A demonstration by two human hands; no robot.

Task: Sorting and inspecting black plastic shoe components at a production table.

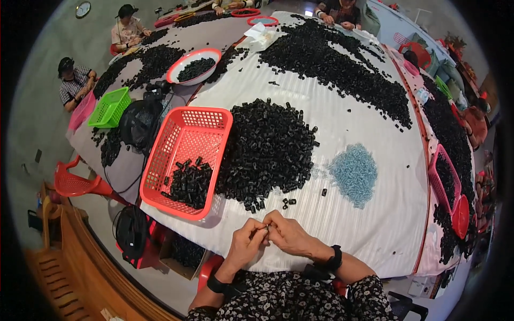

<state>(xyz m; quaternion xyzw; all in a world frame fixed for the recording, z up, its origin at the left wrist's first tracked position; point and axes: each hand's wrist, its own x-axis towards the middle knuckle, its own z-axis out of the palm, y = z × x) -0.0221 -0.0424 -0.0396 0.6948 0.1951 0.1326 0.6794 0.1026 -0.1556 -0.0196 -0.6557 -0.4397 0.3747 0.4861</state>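
A small part [267, 227] is pinched between left hand [248, 241] and right hand [289, 234], both grips closed on it, near the black pile [267, 150].

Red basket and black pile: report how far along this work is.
Done: the red basket holds a modest batch of black pieces, filling only its near end. In hand: the left hand and right hand meet over one small part. Left: the large black pile beside the basket and the blue-grey heap of small parts look barely reduced.

Black floral sleeves, black band on each wrist
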